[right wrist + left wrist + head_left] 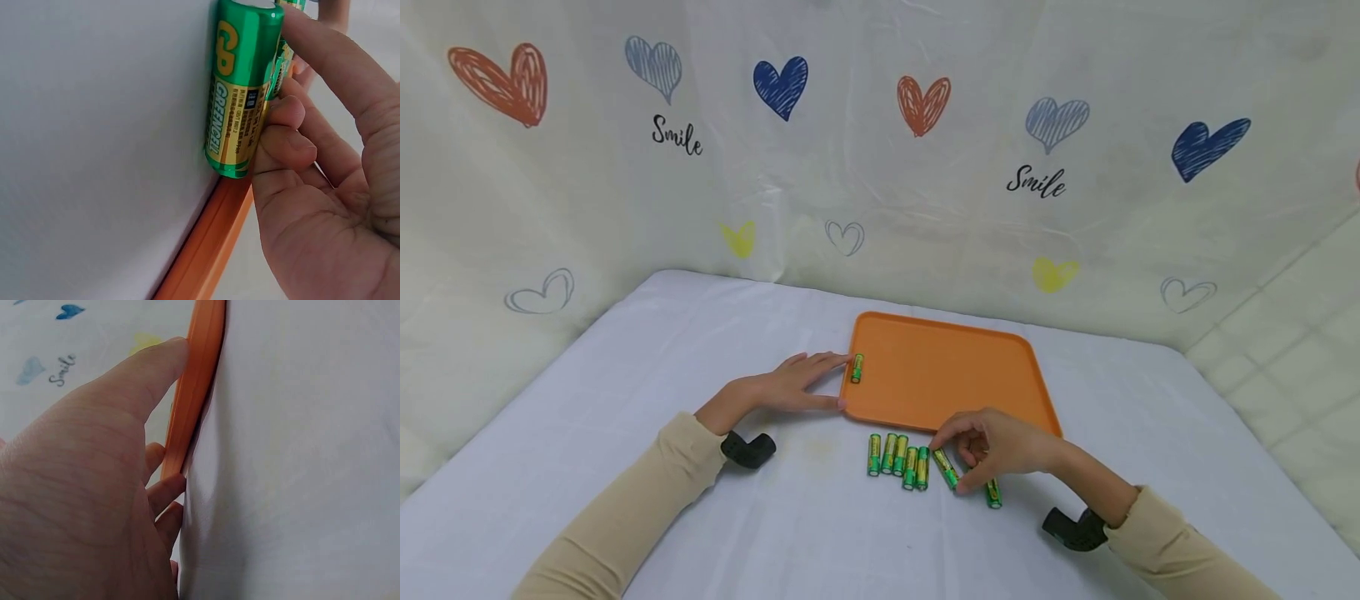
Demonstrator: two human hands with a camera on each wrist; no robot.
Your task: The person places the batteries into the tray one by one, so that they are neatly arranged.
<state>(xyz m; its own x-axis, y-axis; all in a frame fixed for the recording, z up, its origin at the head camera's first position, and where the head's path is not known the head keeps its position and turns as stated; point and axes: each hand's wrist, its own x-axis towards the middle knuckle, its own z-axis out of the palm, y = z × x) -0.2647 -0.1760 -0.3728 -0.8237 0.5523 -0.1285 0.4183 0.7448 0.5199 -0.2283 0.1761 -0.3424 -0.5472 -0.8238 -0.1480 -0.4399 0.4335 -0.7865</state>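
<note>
My left hand [797,385] rests at the left rim of an orange tray [947,367], fingers extended and thumb touching near its front corner. In the left wrist view, the thumb and fingertips lie along the tray's side [199,381]. A green and gold battery [857,368] lies inside the tray by the left rim. In front of the tray, my right hand [1000,446] pinches another battery [946,469] lengthwise between index finger and thumb. The other fingers are curled. Partly under this hand lies one more battery [993,493]; a GP Greencell battery [244,87] looms large in the right wrist view.
Several more batteries [898,455] lie side by side left of my right hand, just before the tray's front edge. A white cloth [805,517] covers the table. Behind it hangs a pale sheet [880,167] printed with hearts.
</note>
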